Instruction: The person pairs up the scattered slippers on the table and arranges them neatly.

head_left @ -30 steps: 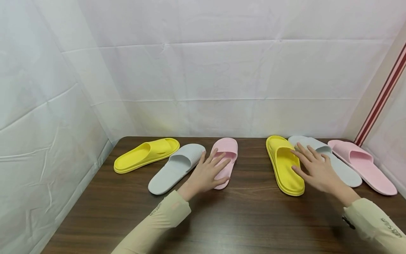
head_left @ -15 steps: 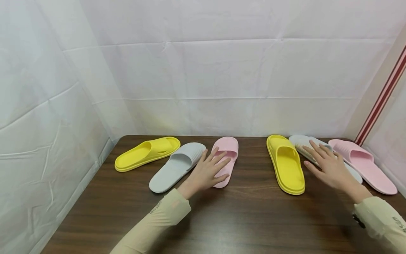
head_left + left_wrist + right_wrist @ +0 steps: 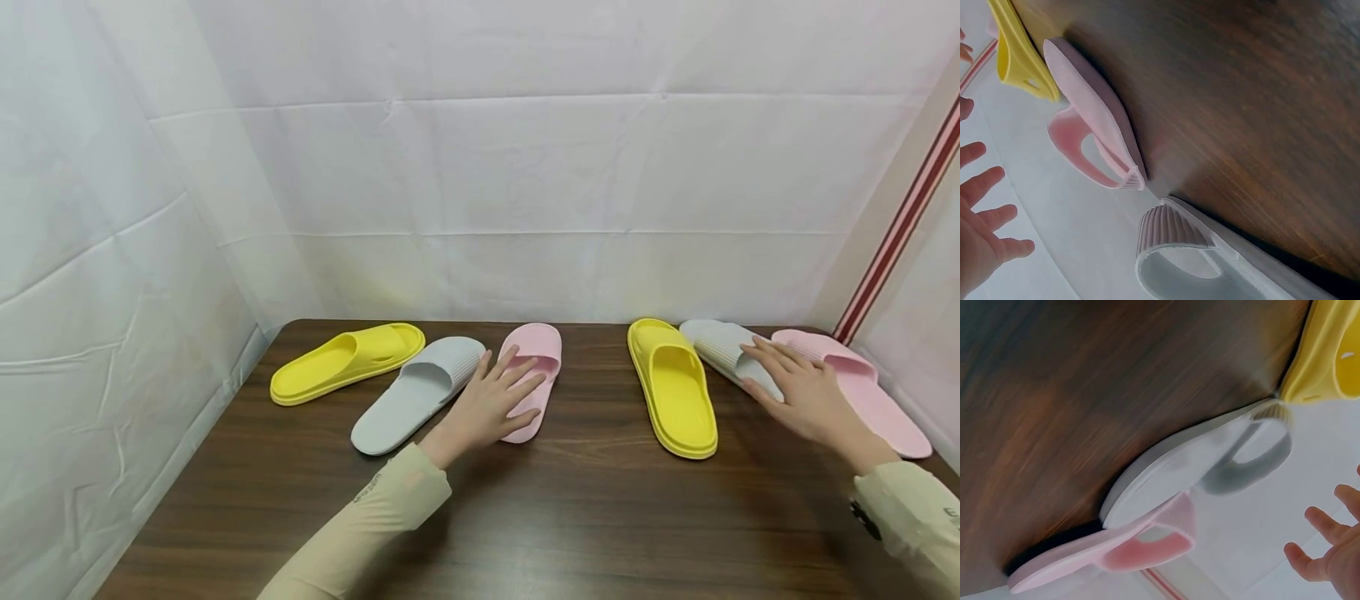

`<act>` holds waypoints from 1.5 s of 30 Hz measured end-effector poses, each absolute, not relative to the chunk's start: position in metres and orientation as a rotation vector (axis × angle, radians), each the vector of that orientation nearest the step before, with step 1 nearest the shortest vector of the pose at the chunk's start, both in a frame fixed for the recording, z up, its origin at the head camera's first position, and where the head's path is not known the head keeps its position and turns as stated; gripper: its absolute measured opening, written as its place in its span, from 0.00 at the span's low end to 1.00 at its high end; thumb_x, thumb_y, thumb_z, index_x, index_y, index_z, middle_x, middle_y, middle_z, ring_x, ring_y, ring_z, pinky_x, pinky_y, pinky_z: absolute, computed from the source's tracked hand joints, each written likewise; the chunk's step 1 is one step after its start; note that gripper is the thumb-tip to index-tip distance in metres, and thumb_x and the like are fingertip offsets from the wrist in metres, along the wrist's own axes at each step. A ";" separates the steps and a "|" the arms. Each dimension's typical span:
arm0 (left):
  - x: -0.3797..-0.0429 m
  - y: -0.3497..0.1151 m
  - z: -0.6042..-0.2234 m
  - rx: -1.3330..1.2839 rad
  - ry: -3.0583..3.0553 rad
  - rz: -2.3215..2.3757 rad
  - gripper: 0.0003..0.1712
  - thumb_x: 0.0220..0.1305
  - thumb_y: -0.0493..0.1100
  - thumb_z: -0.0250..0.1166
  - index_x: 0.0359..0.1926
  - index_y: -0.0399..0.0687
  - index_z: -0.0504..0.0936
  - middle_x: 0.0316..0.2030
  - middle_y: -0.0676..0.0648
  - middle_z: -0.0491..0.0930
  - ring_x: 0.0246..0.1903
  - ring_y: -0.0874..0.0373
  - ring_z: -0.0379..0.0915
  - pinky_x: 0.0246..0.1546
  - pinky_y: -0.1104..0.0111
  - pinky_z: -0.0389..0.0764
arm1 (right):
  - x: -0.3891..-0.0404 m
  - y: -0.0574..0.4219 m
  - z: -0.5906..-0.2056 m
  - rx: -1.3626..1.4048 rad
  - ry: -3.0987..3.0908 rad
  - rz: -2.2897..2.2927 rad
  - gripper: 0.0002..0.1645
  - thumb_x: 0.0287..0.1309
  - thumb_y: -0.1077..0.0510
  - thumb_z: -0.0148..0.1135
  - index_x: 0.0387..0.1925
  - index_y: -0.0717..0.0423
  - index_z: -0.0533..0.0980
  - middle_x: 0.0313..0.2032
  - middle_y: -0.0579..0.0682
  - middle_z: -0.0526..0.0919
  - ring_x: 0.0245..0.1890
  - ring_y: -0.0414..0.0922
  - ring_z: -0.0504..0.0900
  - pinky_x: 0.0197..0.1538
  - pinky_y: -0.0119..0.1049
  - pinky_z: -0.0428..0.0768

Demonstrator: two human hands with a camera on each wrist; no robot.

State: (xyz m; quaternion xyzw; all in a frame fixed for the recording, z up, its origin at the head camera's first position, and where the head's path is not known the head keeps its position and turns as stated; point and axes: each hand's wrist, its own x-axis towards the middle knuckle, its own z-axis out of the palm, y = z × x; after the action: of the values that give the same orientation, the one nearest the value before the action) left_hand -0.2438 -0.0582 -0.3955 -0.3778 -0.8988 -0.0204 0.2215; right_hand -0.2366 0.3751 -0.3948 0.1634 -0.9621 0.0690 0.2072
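- Pink slipper (image 3: 537,342) in the middle lies on the table (image 3: 585,517) under the spread, empty left hand (image 3: 489,402)
- Outstretched right hand (image 3: 810,393), also empty, leaves the yellow slipper (image 3: 677,393) for the grey slipper (image 3: 722,347), apparently working rightward

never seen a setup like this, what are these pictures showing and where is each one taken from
No machine here: these are a person's bare left hand and right hand. The wide pictures come from a head camera, the other two from cameras on each wrist. On the brown table lie, from left to right in the head view, a yellow slipper, grey slipper, pink slipper, second yellow slipper, second grey slipper and second pink slipper. Both hands hover with fingers spread, holding nothing.
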 end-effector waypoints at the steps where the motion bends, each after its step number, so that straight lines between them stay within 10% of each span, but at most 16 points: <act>1: -0.244 -0.058 -0.396 -1.048 -2.484 -0.056 0.26 0.58 0.56 0.56 0.57 0.56 0.70 0.60 0.51 0.68 0.65 0.48 0.54 0.61 0.47 0.54 | -0.237 0.378 -0.395 0.447 -2.678 0.194 0.28 0.57 0.48 0.52 0.58 0.52 0.64 0.61 0.57 0.65 0.56 0.60 0.64 0.44 0.62 0.56; 45: -0.248 -0.066 -0.415 -1.208 -2.544 0.111 0.18 0.61 0.53 0.53 0.49 0.55 0.76 0.46 0.55 0.79 0.48 0.56 0.71 0.57 0.51 0.62 | -0.244 0.463 -0.424 0.126 -2.874 0.170 0.29 0.60 0.44 0.45 0.56 0.60 0.61 0.54 0.70 0.63 0.53 0.68 0.58 0.39 0.71 0.53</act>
State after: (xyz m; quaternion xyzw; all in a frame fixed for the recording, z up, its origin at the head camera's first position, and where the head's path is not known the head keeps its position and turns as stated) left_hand -0.2479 -0.0664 -0.4149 -0.4230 -0.8909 0.0389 0.1607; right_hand -0.2441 0.4632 -0.4235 0.0435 -0.9889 0.0585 0.1294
